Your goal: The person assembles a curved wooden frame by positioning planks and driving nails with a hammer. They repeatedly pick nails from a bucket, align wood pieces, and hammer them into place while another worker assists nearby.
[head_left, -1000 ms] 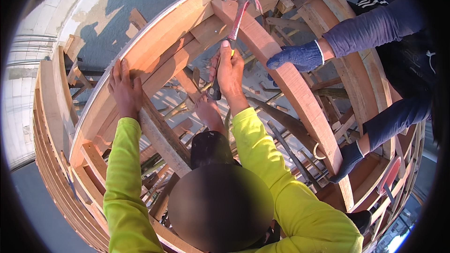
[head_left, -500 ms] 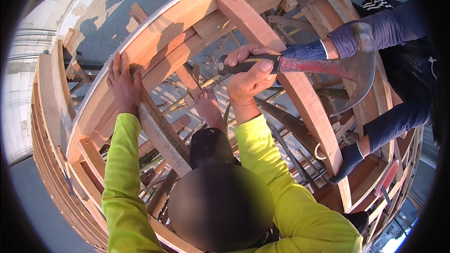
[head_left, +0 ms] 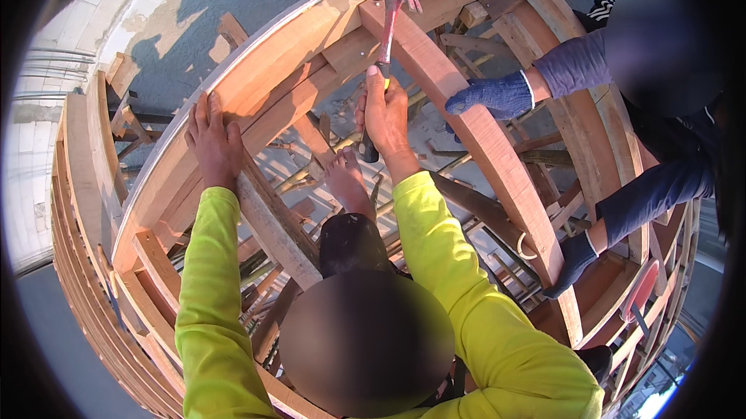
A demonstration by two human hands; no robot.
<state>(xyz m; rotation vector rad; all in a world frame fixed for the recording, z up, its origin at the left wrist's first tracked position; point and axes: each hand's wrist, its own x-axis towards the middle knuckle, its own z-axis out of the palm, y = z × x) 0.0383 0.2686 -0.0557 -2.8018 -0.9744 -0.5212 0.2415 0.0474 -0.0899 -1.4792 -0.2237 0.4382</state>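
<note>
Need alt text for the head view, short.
The right hand raises a claw hammer over a curved wooden beam in a timber frame; the left hand presses flat on the rim plank. A co-worker's gloved hand steadies the beam.

Low sun is raking across an outdoor work site, throwing long shadows over grey paved ground (head_left: 256, 0). Curved wooden frames (head_left: 482, 132) and crossing timber braces (head_left: 272, 225) are filling the scene, their pale planks glowing warm in the light.

left hand (head_left: 214, 143) flat, fingers spread | right hand (head_left: 385, 112) fisted (raised)
</note>
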